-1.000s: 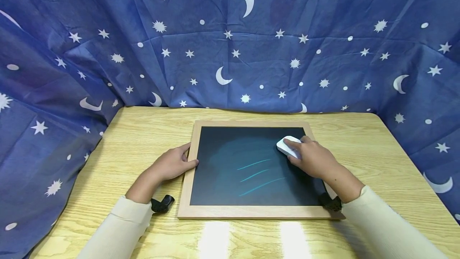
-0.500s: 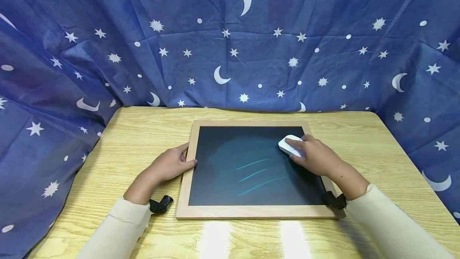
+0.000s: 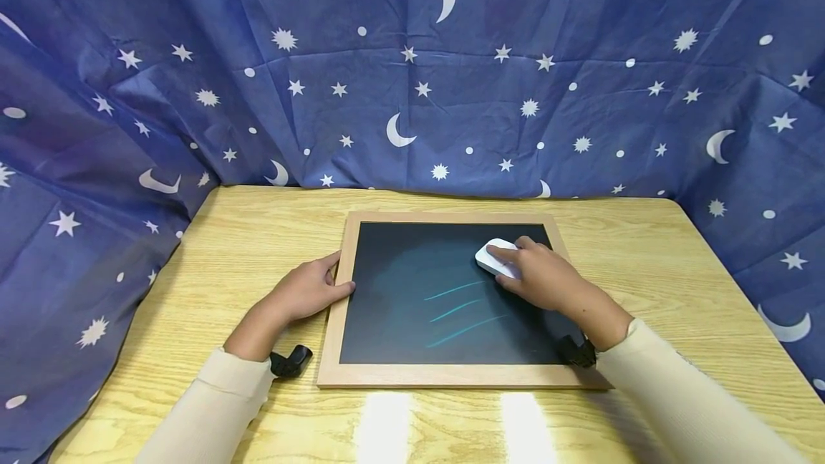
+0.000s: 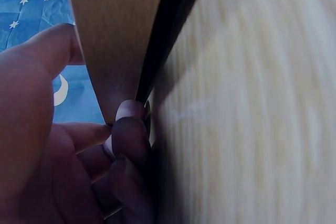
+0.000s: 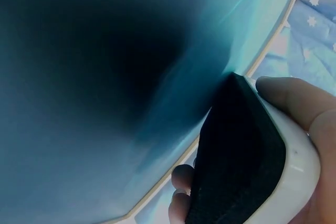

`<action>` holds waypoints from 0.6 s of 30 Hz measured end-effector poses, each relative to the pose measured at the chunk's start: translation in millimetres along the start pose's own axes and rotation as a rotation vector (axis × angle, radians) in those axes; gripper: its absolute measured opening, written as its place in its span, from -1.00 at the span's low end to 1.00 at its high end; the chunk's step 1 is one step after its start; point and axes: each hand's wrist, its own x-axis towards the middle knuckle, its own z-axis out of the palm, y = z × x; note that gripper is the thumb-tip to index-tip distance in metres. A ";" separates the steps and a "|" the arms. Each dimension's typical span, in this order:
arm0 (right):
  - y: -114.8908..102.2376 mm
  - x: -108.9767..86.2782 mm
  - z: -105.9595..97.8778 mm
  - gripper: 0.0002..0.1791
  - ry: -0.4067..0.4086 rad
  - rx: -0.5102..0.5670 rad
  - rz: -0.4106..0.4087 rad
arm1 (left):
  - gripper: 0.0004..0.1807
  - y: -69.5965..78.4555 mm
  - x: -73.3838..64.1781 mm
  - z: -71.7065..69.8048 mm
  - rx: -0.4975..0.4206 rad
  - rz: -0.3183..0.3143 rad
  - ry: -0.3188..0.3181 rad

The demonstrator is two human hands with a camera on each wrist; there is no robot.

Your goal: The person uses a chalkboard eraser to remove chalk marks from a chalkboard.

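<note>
Both hands are gripping: left hand point(image 3: 311, 293) is clamping the left side of the wooden frame point(image 3: 464, 376), thumb lying on top, some fingertips tucking in low at the outer edge; right hand point(image 3: 541, 274) is holding the white eraser point(image 3: 496, 266), index finger stretching over its top, thumb pressing the near side.

Eraser is sitting at the upper right part of the dark panel point(image 3: 393, 263), just behind the right end of the top mark. Frame is enclosing that panel; panel is carrying three thin blue-green chalk strokes point(image 3: 455, 310), running roughly parallel, rising toward the right.

Eraser's free end is pointing back-left; long axis seems to be slanting from there to front-right, hand hiding the other end. Black underside point(image 5: 236, 156) is showing at an angle on the right wrist view; can't tell if it's fully touching.

Framed panel is lying with its long axis running left-right on the wood-grain table point(image 3: 271, 228). Blue moon-and-star curtain point(image 3: 354, 77) is hanging behind. Pale sleeves point(image 3: 670, 378) are covering both forearms.
</note>
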 end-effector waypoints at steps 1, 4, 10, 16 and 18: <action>-2.9 2.0 0.7 -0.45 -0.009 -0.007 0.005 | -0.13 0.2 -0.2 -0.1 -0.001 0.000 -0.001; -12.3 8.9 3.4 -0.44 -0.036 -0.025 0.012 | -0.13 0.7 -1.0 -0.4 -0.003 0.003 -0.001; -35.6 23.1 8.8 -0.43 -0.051 -0.033 -0.021 | -0.12 -0.8 -1.1 -1.0 -0.015 -0.003 -0.006; -57.6 33.3 12.5 -0.41 -0.051 -0.023 -0.059 | -0.12 -1.0 -0.3 -1.2 0.007 0.001 0.000; -62.9 36.0 13.1 -0.41 -0.051 -0.020 -0.069 | -0.12 -0.2 -0.2 -1.5 0.017 0.001 0.001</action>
